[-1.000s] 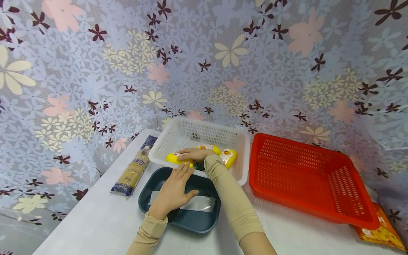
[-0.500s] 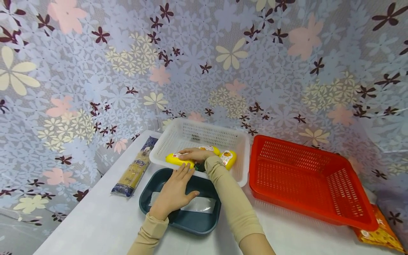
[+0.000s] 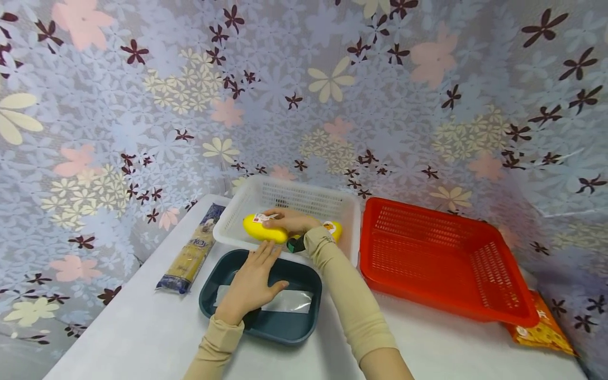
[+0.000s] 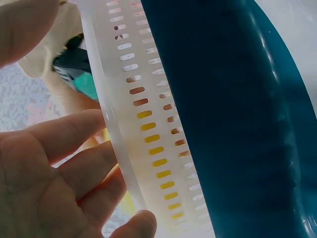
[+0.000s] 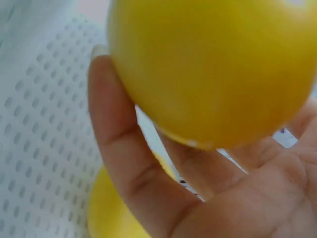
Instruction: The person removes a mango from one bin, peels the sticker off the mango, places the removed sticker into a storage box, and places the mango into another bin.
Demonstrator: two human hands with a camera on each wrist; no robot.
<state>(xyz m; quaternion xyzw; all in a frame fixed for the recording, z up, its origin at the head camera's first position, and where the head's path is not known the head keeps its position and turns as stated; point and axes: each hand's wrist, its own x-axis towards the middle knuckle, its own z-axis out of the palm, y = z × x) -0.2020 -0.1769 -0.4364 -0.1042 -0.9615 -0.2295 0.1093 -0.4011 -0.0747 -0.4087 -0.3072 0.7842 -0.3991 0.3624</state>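
My right hand [image 3: 292, 219] grips a smooth yellow oval item [image 3: 261, 232] with a white printed label, above the floor of the white perforated basket [image 3: 353, 211]. In the right wrist view the fingers curl round the yellow item [image 5: 213, 74], and a second yellow item [image 5: 111, 203] lies below. Another labelled yellow item [image 3: 335, 230] shows beside the right sleeve. My left hand [image 3: 252, 285] reaches over the dark teal basin [image 3: 304, 333], fingers extended. Its fingertips are right at the basket's rim in the left wrist view, where the basket wall [image 4: 143, 124] borders the basin [image 4: 223, 124].
A clear flat plastic packet [image 3: 294, 302] lies in the basin. Left of the basket is a long pack of spaghetti [image 3: 192, 253]. To the right stands a red perforated basket [image 3: 418, 258], with an orange snack bag [image 3: 541, 327] partly under its corner. A floral curtain hangs behind the white-covered table.
The right hand has raised the yellow oval item from the basket floor. The left hand stays over the basin. The whole view has shifted slightly.
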